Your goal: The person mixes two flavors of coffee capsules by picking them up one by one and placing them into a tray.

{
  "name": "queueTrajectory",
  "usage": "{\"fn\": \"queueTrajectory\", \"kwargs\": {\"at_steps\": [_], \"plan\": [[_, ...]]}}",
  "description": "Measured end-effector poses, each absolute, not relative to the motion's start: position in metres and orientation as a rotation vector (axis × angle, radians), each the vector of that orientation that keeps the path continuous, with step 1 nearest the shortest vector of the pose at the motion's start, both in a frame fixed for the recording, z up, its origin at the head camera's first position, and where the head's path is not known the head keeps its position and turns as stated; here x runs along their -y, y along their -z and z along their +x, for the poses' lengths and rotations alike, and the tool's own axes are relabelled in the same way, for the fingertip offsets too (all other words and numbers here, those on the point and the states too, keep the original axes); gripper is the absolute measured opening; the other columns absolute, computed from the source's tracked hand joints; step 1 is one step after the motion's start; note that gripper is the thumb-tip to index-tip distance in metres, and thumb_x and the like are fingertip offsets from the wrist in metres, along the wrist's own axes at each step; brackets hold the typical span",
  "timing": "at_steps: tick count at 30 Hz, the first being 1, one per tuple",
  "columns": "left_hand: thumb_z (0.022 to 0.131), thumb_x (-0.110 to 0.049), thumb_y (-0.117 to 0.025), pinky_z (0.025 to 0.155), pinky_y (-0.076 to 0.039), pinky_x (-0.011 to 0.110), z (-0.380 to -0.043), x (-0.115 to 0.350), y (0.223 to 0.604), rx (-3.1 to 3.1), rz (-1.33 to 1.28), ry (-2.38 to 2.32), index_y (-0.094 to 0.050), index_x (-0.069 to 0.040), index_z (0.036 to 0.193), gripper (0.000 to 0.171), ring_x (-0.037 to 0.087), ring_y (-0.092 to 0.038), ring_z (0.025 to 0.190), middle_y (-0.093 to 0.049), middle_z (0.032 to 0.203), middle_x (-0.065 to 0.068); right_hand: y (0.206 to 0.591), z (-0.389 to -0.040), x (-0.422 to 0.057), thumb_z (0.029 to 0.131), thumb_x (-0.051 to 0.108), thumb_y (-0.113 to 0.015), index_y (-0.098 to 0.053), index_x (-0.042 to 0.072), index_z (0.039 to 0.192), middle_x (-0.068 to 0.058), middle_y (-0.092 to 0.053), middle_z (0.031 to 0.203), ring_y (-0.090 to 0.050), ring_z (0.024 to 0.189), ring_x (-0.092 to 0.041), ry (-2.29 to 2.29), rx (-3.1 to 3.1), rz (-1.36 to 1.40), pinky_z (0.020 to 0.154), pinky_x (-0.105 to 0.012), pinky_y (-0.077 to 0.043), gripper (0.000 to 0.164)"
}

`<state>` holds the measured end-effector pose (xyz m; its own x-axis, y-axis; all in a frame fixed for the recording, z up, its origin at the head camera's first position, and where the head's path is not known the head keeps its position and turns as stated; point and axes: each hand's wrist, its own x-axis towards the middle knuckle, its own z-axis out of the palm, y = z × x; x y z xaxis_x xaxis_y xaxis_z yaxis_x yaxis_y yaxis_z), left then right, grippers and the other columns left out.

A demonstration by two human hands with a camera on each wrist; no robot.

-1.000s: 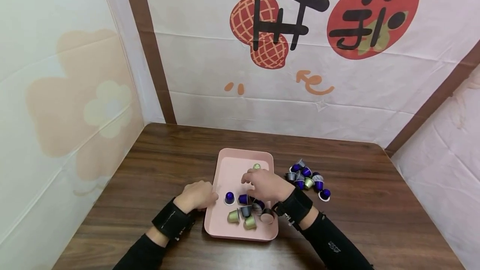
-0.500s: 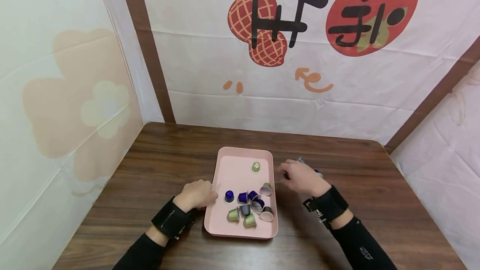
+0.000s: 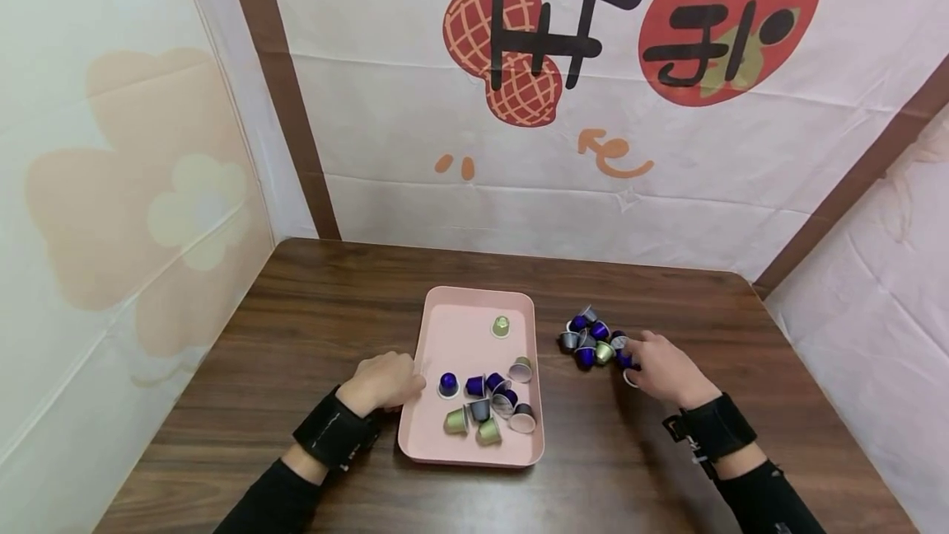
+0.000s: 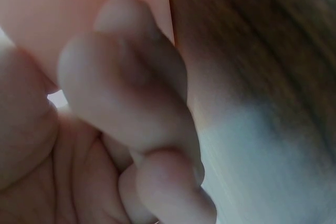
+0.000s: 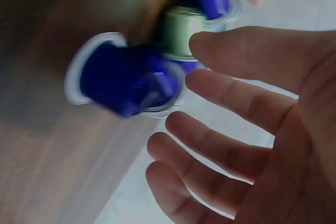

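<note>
Head view showed the right hand [image 3: 665, 369] at the near right edge of a capsule pile [image 3: 593, 340] on the worktop [image 3: 334, 311], its grip relaxed and holding nothing. Left hand [image 3: 383, 382] rested with curled fingers against the pink tray [image 3: 474, 316], left of its loose capsules [image 3: 485, 402]. Left wrist view showed curled fingers [image 4: 126, 93] beside the tray's edge. Right wrist view showed straight fingers [image 5: 236, 103] just beside a blue capsule [image 5: 126, 80], not gripping.
</note>
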<state>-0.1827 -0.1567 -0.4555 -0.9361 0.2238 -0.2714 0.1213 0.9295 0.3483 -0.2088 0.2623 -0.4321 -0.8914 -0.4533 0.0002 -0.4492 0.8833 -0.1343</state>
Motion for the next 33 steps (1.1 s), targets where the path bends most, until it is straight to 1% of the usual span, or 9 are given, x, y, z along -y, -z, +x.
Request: {"fn": "queueTrajectory", "kwargs": {"at_steps": [4, 7, 13, 21, 33], "plan": [[0.085, -0.024, -0.052, 0.048, -0.037, 0.032, -0.183, 0.158, 0.454, -2.787, 0.265, -0.465, -0.055, -0.01, 0.058, 0.031, 0.016, -0.049, 0.046, -0.053, 0.05, 0.001, 0.438, -0.207, -0.269, 0.08, 0.007, -0.07, -0.066, 0.001, 0.104, -0.011, -0.058, 0.093, -0.057, 0.081, -0.025, 0.224, -3.005, -0.721, 0.067, -0.039, -0.047, 0.025], [0.085, -0.024, -0.052, 0.047, -0.037, 0.033, -0.182, 0.158, 0.454, -2.791, 0.268, -0.461, -0.055, -0.011, 0.058, 0.031, 0.015, -0.049, 0.045, -0.053, 0.049, 0.001, 0.441, -0.208, -0.272, 0.081, 0.006, -0.07, -0.065, 0.0, 0.106, -0.012, -0.059, 0.097, -0.059, 0.082, -0.025, 0.256, -2.988, -0.72, 0.068, -0.039, -0.049, 0.026], [0.086, -0.025, -0.052, 0.048, -0.038, 0.034, -0.183, 0.158, 0.456, -2.798, 0.271, -0.455, -0.055, -0.011, 0.058, 0.032, 0.016, -0.05, 0.046, -0.053, 0.047, 0.0, 0.443, -0.21, -0.274, 0.081, 0.006, -0.071, -0.064, 0.001, 0.104, -0.011, -0.058, 0.096, -0.058, 0.078, -0.021, 0.277, -2.976, -0.712, 0.065, -0.037, -0.049, 0.025], [0.084, -0.025, -0.052, 0.049, -0.038, 0.034, -0.184, 0.158, 0.455, -2.804, 0.261, -0.45, -0.055, -0.011, 0.057, 0.031, 0.016, -0.05, 0.046, -0.053, 0.048, 0.001, 0.443, -0.209, -0.273, 0.078, 0.002, -0.071, -0.063, 0.002, 0.095, -0.009, -0.059, 0.09, -0.055, 0.074, -0.018, 0.298, -2.957, -0.738, 0.064, -0.037, -0.048, 0.019], [0.084, -0.025, -0.052, 0.049, -0.037, 0.033, -0.185, 0.156, 0.455, -2.808, 0.268, -0.443, -0.055, -0.011, 0.054, 0.033, 0.015, -0.049, 0.046, -0.051, 0.046, 0.0, 0.45, -0.209, -0.275, 0.074, 0.001, -0.074, -0.062, 0.005, 0.089, -0.006, -0.06, 0.086, -0.056, 0.077, -0.019, 0.289, -2.928, -0.844, 0.065, -0.038, -0.047, 0.019]]}}
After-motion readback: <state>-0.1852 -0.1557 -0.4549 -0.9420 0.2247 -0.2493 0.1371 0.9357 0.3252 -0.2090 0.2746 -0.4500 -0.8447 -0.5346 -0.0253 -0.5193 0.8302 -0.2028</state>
